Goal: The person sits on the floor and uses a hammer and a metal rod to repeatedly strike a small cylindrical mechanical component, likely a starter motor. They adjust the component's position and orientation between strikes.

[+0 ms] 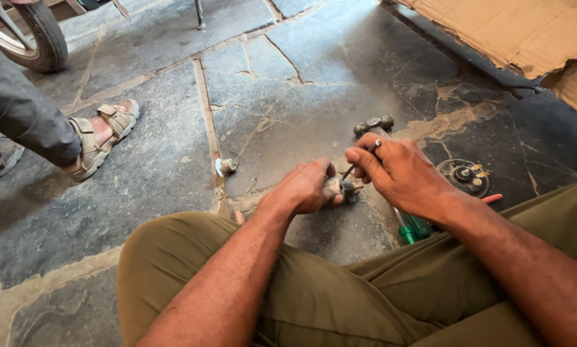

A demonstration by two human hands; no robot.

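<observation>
Stone floor (153, 173); small grimy metal part (345, 187) between hands.

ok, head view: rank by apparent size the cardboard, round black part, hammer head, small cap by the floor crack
1. cardboard, by far the largest
2. round black part
3. hammer head, only slightly smaller than the round part, and it lies farther from the camera, so that ranking is unsure
4. small cap, smallest
</observation>
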